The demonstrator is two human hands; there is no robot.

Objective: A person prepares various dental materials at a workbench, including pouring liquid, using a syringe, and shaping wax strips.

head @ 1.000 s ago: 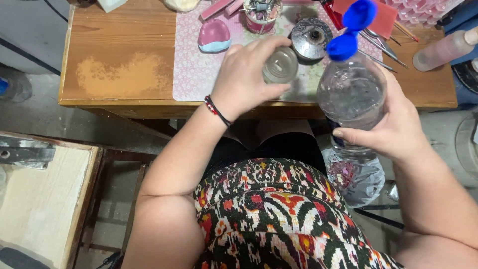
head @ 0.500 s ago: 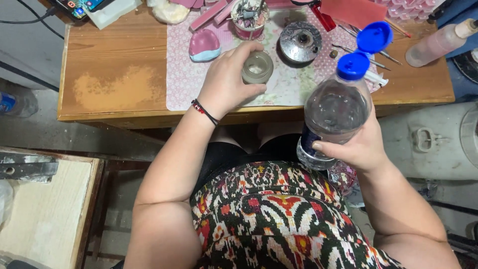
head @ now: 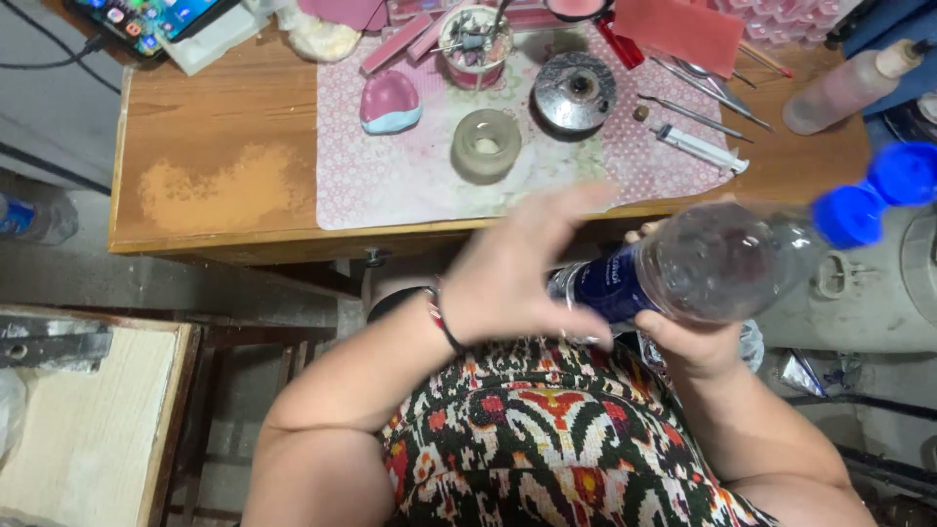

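My right hand point(head: 683, 342) grips a clear plastic water bottle point(head: 712, 262) with a dark blue label. The bottle lies tilted, its blue cap point(head: 849, 215) pointing right, off the table edge above my lap. My left hand point(head: 517, 273) is blurred, fingers spread, holding nothing, just left of the bottle's base and in front of the table edge. A small frosted glass cup point(head: 485, 144) stands alone on the pink patterned mat point(head: 390, 185).
The wooden table point(head: 215, 185) carries a pink and blue lump point(head: 389, 101), a round metal dish point(head: 574, 92), a cup of tools point(head: 475, 44), tweezers, a syringe point(head: 698, 146), a pinkish bottle point(head: 844, 88) and a phone point(head: 146, 18). A second blue cap point(head: 903, 174) sits at right.
My left hand let go of the frosted cup, left it on the mat and pulled back toward my body. My right hand lowered and tilted the bottle to the right.
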